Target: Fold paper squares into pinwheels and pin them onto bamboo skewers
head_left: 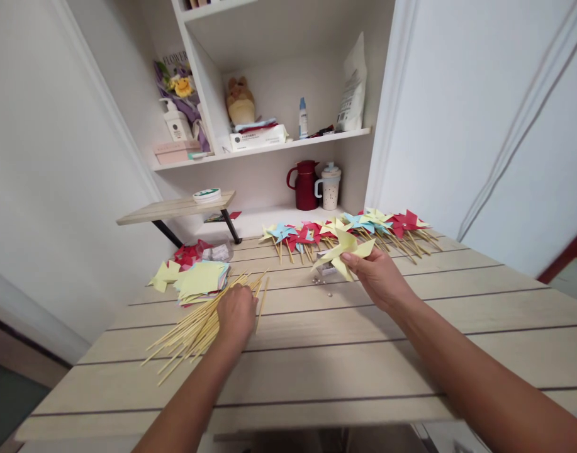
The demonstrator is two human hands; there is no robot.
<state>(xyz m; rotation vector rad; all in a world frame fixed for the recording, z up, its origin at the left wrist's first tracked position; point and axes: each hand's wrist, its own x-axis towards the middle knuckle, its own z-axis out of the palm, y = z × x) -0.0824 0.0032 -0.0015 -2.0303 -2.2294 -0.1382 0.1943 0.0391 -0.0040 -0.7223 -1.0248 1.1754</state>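
Observation:
My right hand (380, 277) holds a folded yellow paper pinwheel head (342, 250) above the wooden table (345, 352). My left hand (236, 314) rests on a loose pile of thin wooden sticks (194, 330) at the table's left; its fingers curl down onto them, and whether it grips one I cannot tell. A row of finished pinwheels on sticks (349, 229), in red, blue and yellow, lies along the far edge. A stack of yellow and blue paper squares (201, 280) sits just beyond the sticks. Small pins (322, 286) lie scattered under the held pinwheel.
Red cut paper and a clear small bag (198, 251) lie at the far left. A low wooden riser with a round tin (207, 195) stands behind. Shelves hold a red jug (306, 184), a white cup (330, 186), bottles, a plush toy and a bag.

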